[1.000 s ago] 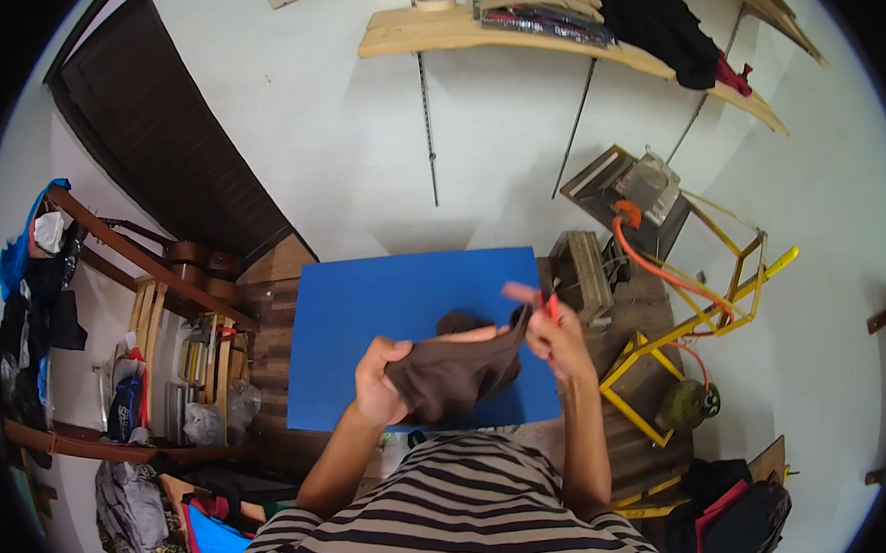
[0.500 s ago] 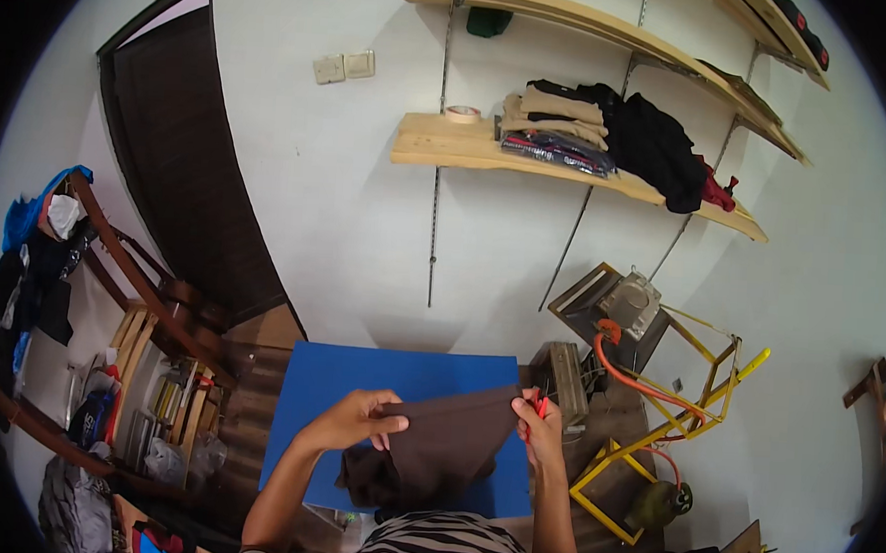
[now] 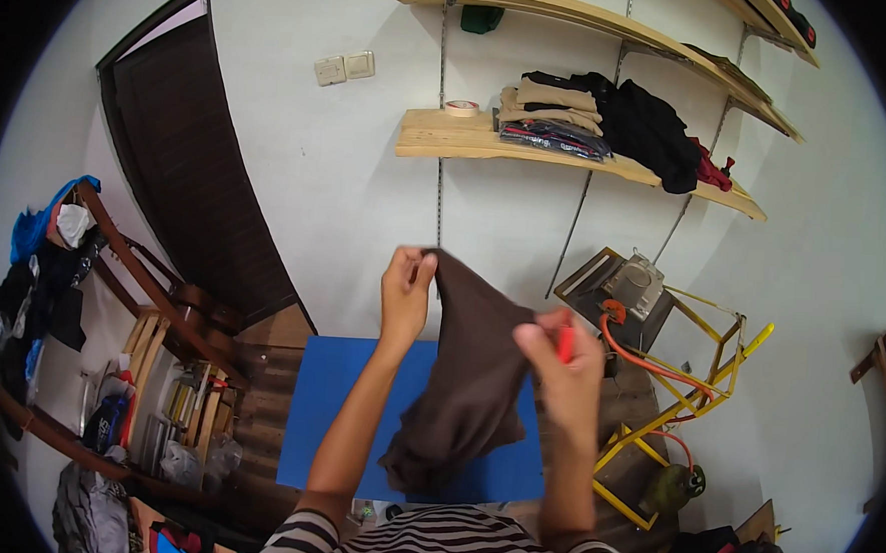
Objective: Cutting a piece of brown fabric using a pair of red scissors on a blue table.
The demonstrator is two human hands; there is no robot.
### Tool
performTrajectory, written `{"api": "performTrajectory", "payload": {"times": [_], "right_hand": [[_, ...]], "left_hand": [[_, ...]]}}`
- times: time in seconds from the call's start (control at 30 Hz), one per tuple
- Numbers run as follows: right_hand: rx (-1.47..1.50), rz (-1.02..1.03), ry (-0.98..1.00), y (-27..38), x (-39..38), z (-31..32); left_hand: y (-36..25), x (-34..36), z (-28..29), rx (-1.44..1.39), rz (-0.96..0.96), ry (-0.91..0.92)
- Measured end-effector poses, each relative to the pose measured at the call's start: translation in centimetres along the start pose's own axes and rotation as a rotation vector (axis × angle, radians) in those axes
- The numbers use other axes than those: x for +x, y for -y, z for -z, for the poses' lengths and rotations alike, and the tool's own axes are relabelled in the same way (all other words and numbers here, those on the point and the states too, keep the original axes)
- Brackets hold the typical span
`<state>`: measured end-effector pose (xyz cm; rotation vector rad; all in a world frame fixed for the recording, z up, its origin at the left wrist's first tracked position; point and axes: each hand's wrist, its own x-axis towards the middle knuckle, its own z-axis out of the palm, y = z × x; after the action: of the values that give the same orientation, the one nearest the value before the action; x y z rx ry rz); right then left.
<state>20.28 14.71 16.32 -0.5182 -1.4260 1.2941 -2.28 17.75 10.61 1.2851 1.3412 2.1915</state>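
Observation:
A dark brown piece of cloth (image 3: 479,354) hangs between my hands, its lower part bunched over the blue tabletop (image 3: 332,381). My left hand (image 3: 405,300) is raised and pinches the cloth's upper corner between thumb and fingers. Lower and to the right, my right hand (image 3: 570,373) is closed at the cloth's other edge, blurred by motion. A small red tool (image 3: 566,344) sticks out of the right hand's fingers; its kind cannot be made out.
Ahead, a wooden shelf (image 3: 435,136) holds folded garments (image 3: 552,107) and a tape roll (image 3: 462,108). On the right stands a yellow metal frame (image 3: 692,400) with an orange hose. Clothes and a wooden rack (image 3: 151,311) fill the left side, near a dark door (image 3: 184,153).
Both hands have lifted the cloth upward, the left hand higher and farther ahead. The cloth's edge has gone from nearly level to slanting down toward the right hand. My view has shifted slightly.

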Motion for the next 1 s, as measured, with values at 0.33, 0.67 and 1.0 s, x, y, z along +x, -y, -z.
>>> {"api": "performTrajectory", "payload": {"times": [0.33,0.67,1.0], "right_hand": [[-0.268,0.281,0.639,1.3,-7.5,-6.3],[-0.621,0.292,0.201,-0.2,-7.1,2.2],[-0.644,0.417,0.111,-0.8,-8.1,3.2]], "left_hand": [[-3.6,-7.3,-2.6,-1.313,0.160,0.295],[-9.0,-14.4,-3.3,-0.503,0.310,0.322],[-8.3,-15.3,-4.7,-0.680,0.420,0.374]]}}
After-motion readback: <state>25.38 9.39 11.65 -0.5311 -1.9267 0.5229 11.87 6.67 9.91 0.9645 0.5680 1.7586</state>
